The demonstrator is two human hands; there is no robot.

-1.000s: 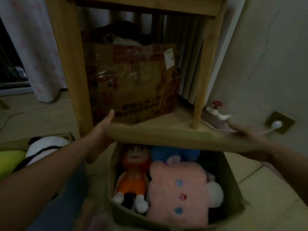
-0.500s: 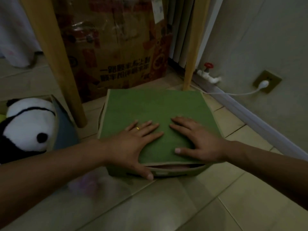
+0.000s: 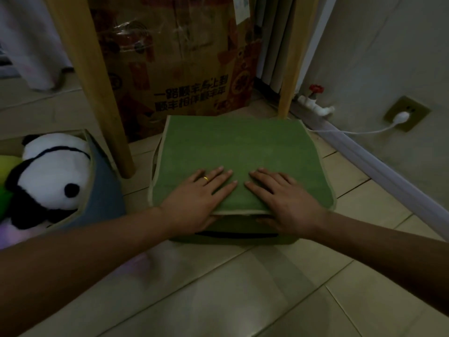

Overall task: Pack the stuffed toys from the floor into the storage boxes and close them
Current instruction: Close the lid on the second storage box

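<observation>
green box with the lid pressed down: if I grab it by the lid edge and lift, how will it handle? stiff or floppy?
Probably floppy: the green lid looks like fabric, its front edge bowing under the left hand and right hand. The green box is likely light, since its walls look soft. A lift by the lid alone would likely just flip it open.

Printed cardboard carton (image 3: 179, 69), taped, between two wooden legs (image 3: 97, 88) (image 3: 291, 57). White pipe valve with red handle (image 3: 314, 98) by the skirting. Wall socket (image 3: 405, 114), white plug (image 3: 399, 116) inserted. Tiled floor (image 3: 243, 288).
</observation>
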